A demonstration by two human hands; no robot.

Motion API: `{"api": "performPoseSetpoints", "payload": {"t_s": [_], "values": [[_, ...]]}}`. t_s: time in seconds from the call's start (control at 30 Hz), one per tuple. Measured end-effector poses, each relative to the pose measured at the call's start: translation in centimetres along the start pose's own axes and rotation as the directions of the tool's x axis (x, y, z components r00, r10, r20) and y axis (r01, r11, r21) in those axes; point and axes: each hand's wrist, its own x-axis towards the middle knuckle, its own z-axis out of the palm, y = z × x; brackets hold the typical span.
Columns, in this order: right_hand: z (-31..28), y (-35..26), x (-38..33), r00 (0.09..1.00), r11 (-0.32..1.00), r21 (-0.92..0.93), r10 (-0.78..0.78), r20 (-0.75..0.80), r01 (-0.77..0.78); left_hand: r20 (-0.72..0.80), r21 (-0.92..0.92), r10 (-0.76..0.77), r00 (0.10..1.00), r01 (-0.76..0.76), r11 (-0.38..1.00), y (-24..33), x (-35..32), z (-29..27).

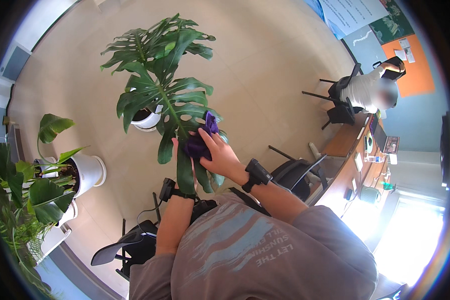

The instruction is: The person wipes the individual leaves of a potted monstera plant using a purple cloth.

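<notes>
A potted monstera (167,92) with large split leaves rises in front of me. My right hand (219,156) presses a bunched purple cloth (197,146) onto the upper side of its nearest leaf, fingers curled over the cloth. Part of the cloth sticks up beyond the fingers. Beneath that same leaf lies my left hand (175,145), mostly hidden by the green blade. One of its fingers shows stretched out along the leaf's left edge. Each wrist wears a black strapped device. The plant's white pot (147,121) shows partly under the leaves.
More plants in white pots (90,176) stand on the left. Black chairs (127,247) are close on both sides of me. Along the right runs a wooden desk (346,142) with small items on it. A person (362,92) sits at its far end.
</notes>
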Motion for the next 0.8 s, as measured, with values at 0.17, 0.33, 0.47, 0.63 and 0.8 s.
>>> {"api": "performPoseSetpoints", "payload": {"t_s": [0.17, 0.33, 0.47, 0.63, 0.8], "values": [[-0.2, -0.2, -1.7, 0.995, 0.995, 0.012, 0.101, 0.024, -0.101, 0.016, -0.045, -0.020, 1.000, 0.021, 0.999, -0.4, -0.1, -0.2], [0.0, 0.4, -3.2, 0.987, 0.981, 0.104, 0.160, 0.027, -0.162, 0.098, -0.138, -0.013, 0.995, 0.026, 0.990, -0.7, 1.0, -2.0], [0.8, 1.5, -5.6, 0.967, 0.936, 0.244, 0.241, 0.077, -0.253, 0.201, -0.178, -0.140, 0.969, 0.177, 0.968, 0.2, 1.5, -3.4], [-1.3, 2.3, -6.1, 0.847, 0.655, 0.546, 0.471, 0.246, -0.522, 0.120, -0.236, -0.158, 0.980, 0.183, 0.954, 1.0, 1.0, -3.2], [-5.4, 1.4, -1.6, 0.904, 0.618, 0.731, 0.427, 0.000, -0.291, 0.185, -0.192, -0.190, 0.964, 0.225, 0.955, 3.3, 0.2, -4.1]]}}
